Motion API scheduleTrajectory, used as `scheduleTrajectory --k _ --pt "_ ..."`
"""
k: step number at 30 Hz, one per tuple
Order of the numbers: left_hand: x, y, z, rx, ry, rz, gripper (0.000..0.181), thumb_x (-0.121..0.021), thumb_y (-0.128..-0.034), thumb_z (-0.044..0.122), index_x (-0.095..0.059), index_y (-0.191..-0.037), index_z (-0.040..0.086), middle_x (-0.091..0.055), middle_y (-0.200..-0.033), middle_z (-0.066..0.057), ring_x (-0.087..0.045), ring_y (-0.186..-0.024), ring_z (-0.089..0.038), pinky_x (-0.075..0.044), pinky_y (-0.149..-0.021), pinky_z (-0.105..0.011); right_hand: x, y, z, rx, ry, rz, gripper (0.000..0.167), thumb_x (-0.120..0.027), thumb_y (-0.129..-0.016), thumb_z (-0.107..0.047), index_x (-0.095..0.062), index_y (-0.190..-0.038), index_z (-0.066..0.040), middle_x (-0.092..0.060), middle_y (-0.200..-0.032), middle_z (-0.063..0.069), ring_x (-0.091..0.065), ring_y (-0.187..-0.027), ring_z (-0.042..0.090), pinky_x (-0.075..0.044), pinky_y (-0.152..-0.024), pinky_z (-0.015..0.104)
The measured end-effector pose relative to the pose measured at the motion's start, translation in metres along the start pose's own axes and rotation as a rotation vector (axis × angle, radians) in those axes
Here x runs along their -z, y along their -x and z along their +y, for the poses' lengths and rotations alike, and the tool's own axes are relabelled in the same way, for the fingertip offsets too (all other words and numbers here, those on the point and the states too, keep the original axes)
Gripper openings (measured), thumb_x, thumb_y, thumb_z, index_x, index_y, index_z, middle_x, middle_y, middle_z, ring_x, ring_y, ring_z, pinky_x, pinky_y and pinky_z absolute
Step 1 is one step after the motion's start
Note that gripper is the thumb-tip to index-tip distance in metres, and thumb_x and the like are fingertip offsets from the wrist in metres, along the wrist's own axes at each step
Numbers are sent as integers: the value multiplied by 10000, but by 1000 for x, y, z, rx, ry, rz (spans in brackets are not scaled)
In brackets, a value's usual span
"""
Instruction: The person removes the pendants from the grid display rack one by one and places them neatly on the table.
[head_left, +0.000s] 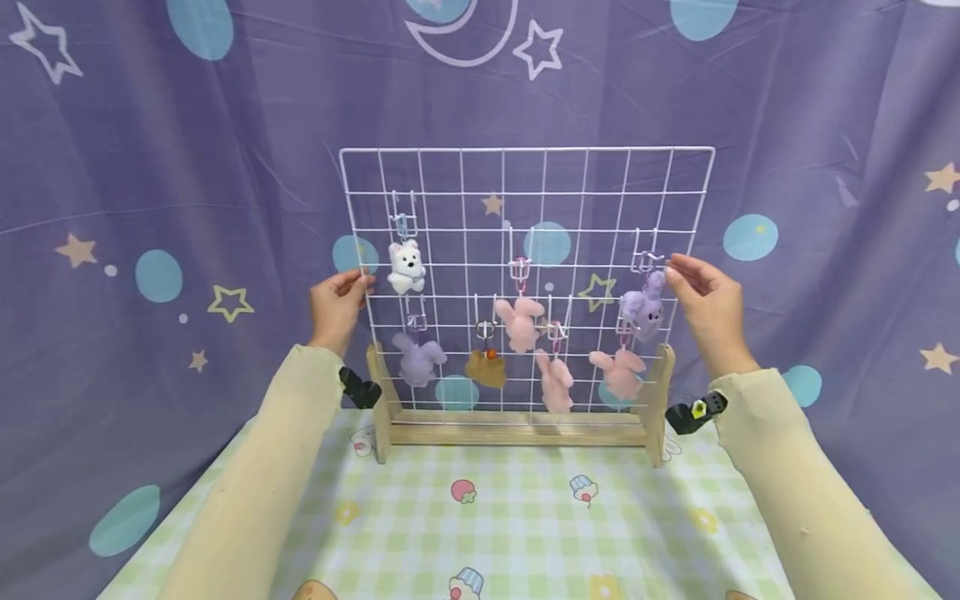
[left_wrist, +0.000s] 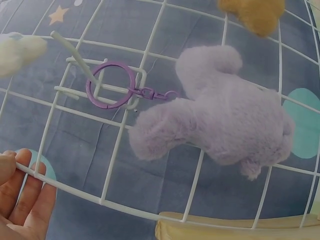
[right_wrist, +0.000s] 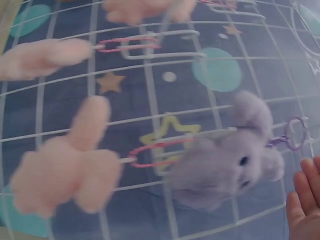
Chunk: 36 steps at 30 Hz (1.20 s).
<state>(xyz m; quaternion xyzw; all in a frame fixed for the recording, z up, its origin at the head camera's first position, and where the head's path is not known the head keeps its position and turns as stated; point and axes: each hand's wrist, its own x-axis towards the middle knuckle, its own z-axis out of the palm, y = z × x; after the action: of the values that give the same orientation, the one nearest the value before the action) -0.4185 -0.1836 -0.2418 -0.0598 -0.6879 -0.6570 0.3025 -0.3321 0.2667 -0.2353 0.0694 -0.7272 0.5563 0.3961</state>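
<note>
A white wire grid [head_left: 525, 149] stands upright in a wooden base [head_left: 517, 434] at the centre of the frame, on a green-checked worktop [head_left: 525, 537]. My left hand [head_left: 335, 312], left of centre, pinches the grid's left edge between thumb and fingers. My right hand [head_left: 712, 310], right of centre, is at the opposite edge, thumb and fingers slightly apart (whether they close on the wire, I cannot tell). I judge that I am steadying or squaring up the display; the next move would call for handling both sides evenly, so nothing hanging on it swings loose.

The grid lies between my hands. Just right of the left one hangs a white bear [head_left: 407, 271], with a lilac plush [head_left: 420, 362] lower down; a lilac rabbit [head_left: 643, 312] hangs just left of my right fingertips. Three pink charms [head_left: 519, 325] and a brown charm [head_left: 487, 372] hang between.
</note>
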Motion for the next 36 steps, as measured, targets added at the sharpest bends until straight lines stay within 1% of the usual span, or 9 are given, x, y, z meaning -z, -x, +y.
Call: scheduleTrajectory --k 1,4,8,12,16,19,23,27,36 --pt "1 0 0 5 -1 1 258 -596 -922 69 -637 -1146 -53 -643 -728 164 -625 -682 -15 -505 -614 -116 0 -2 -6 7 -6 -12 366 -640 -905 -171 -604 -1209 31 -652 -971 -184 -576 -899 -68 -450 -806 75" --pt "3 8 14 28 -10 -10 264 -591 -922 54 -627 -1155 -63 -687 -800 80 -628 -692 -22 -513 -625 -122 1 -12 -10 19 -5 -48 352 -643 -904 -176 -619 -1190 28 -637 -913 -239 -576 -876 -67 -443 -780 75" --pt "4 17 30 42 -20 -25 265 -578 -920 21 -610 -1157 -95 -707 -868 -15 -630 -689 -30 -522 -626 -135 3 -20 -6 11 52 -83 371 -643 -907 -224 -625 -1189 17 -627 -894 -272 -564 -877 -65 -433 -767 87" --pt "5 10 21 42 -26 -27 257 -582 -921 31 -622 -1149 -80 -700 -874 -15 -638 -701 -42 -532 -644 -148 4 -23 -4 -13 81 -102 375 -652 -901 -244 -637 -1169 18 -626 -848 -299 -561 -865 -69 -422 -749 99" --pt "5 0 5 31 -20 -24 263 -596 -922 69 -634 -1151 -54 -686 -822 60 -647 -713 -39 -523 -636 -131 4 -27 -2 -14 125 -129 394 -665 -889 -288 -654 -1147 9 -628 -807 -316 -559 -848 -74 -411 -742 122" --pt "4 -3 0 14 -19 -19 271 -608 -919 94 -638 -1148 -47 -682 -800 90 -652 -726 -40 -516 -631 -122 5 -30 -2 -16 137 -154 410 -663 -889 -302 -651 -1146 16 -631 -790 -318 -556 -847 -73 -406 -758 135" --pt "4 -2 -1 9 -19 -21 278 -609 -921 105 -635 -1150 -49 -695 -825 75 -661 -768 -60 -518 -644 -122 6 -32 -3 -44 128 -172 383 -670 -884 -294 -664 -1131 0 -627 -743 -323 -561 -827 -75 -410 -781 146" --pt "4 -1 2 31 -18 -25 280 -609 -921 105 -633 -1145 -61 -680 -786 99 -656 -788 -77 -521 -661 -127 6 -33 -5 -84 105 -181 266 -683 -877 -261 -701 -1074 -82 -625 -703 -317 -571 -794 -85 -415 -785 147" --pt "3 -1 4 60 -40 10 265 -622 -912 106 -650 -1104 -74 -636 -690 149 -626 -713 -32 -529 -672 -133 5 -33 -9 -103 81 -185 58 -697 -867 -224 -702 -922 -205 -629 -679 -302 -584 -748 -88 -414 -752 130"
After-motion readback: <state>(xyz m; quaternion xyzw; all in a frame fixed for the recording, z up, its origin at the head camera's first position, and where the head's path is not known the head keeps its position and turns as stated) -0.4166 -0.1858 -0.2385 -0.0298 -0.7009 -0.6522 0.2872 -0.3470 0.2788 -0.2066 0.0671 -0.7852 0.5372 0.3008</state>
